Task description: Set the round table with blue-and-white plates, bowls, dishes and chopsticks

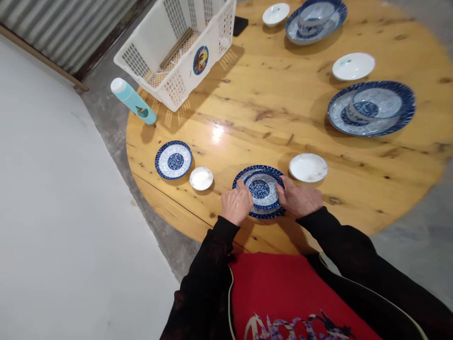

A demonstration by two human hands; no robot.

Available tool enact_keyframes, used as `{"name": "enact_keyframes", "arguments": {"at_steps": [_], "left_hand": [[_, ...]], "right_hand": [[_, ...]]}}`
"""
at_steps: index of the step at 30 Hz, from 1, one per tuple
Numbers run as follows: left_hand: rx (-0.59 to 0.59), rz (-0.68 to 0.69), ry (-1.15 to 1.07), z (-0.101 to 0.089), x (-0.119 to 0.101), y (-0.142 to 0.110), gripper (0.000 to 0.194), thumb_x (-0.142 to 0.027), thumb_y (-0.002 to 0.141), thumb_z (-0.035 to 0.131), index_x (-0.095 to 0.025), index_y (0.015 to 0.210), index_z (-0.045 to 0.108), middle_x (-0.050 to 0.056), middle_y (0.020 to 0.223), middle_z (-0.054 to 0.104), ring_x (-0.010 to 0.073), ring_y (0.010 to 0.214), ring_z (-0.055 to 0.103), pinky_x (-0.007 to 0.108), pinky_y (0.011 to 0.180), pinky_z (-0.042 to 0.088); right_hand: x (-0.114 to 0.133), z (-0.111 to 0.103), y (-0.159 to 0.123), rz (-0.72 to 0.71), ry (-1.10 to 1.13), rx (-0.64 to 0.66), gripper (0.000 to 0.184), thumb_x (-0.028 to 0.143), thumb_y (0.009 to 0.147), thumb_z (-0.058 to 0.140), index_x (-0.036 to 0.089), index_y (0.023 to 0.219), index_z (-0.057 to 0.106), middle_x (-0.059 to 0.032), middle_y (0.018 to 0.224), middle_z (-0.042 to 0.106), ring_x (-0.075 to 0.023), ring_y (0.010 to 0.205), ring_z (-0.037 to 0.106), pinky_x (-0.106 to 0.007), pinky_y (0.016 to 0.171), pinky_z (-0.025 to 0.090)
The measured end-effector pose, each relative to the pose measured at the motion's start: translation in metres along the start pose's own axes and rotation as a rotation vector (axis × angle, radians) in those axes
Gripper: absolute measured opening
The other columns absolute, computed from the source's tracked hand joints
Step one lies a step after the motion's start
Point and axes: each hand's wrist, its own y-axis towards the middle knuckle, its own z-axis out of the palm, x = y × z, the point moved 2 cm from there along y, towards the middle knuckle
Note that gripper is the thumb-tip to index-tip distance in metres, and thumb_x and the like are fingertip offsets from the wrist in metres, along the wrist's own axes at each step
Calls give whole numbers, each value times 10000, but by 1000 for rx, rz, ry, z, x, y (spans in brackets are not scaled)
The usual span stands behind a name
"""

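Close to my body, a blue-and-white plate [260,190] lies over a larger blue-rimmed plate [268,215]. My left hand [237,204] grips the left edge of the upper plate, its fingers curled. On the opposite edge, my right hand [300,196] is closed with the thumb over the rim. Whether my fingertips also touch the lower plate is hidden. Left of them are a small white dish [201,179] and another blue-and-white plate [174,160]. Just beyond my right hand sits a white dish [308,168].
A white plastic basket [170,89] holding brown sticks stands at the back left, with a turquoise bottle [136,103] beside it. Toward the right are blue oval plates [406,101] [293,33] carrying glass bowls, plus white dishes [353,66] [276,14] on the round wooden table [247,127].
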Motion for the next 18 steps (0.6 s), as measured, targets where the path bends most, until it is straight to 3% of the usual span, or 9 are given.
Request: {"name": "enact_keyframes", "arguments": {"at_steps": [5, 8, 12, 14, 18], "left_hand": [[14, -10, -37, -5, 4, 3, 395, -323, 1072, 351, -117, 1329, 570, 206, 999, 785, 337, 989, 770, 392, 862, 555], [29, -6, -160, -2, 9, 11, 363, -310, 1061, 384, -127, 1288, 601, 199, 1054, 786, 332, 1043, 757, 390, 912, 539], [115, -32, -520, 6, 13, 19, 334, -283, 1057, 373, -152, 1243, 617, 129, 968, 793, 252, 793, 776, 330, 843, 545], [126, -49, -591, 7, 14, 16, 345, -263, 1053, 360, -142, 1262, 607, 123, 953, 790, 235, 718, 761, 322, 823, 544], [46, 12, -510, 4, 14, -9, 415, -250, 1032, 364, -88, 1350, 576, 213, 1136, 764, 309, 992, 757, 365, 908, 531]], "right_hand": [[-3, 4, 4, 21, 78, 5, 487, 417, 1032, 411, 107, 1325, 647, -189, 842, 758, -333, 773, 724, -353, 658, 457], [-4, 12, 12, -1, 221, 37, 409, 390, 1015, 429, 112, 1144, 699, -176, 861, 761, -301, 796, 720, -336, 682, 456], [-2, 24, 20, -18, 506, 72, 337, 331, 961, 419, 131, 943, 690, -140, 784, 740, -270, 750, 703, -320, 672, 471], [-1, 26, 18, -6, 554, 37, 305, 313, 929, 424, 149, 905, 680, -139, 786, 744, -273, 748, 706, -326, 677, 484], [-2, 25, -9, -42, 599, -103, 312, 367, 919, 421, 184, 879, 671, -142, 806, 765, -288, 780, 726, -336, 692, 498]]}}
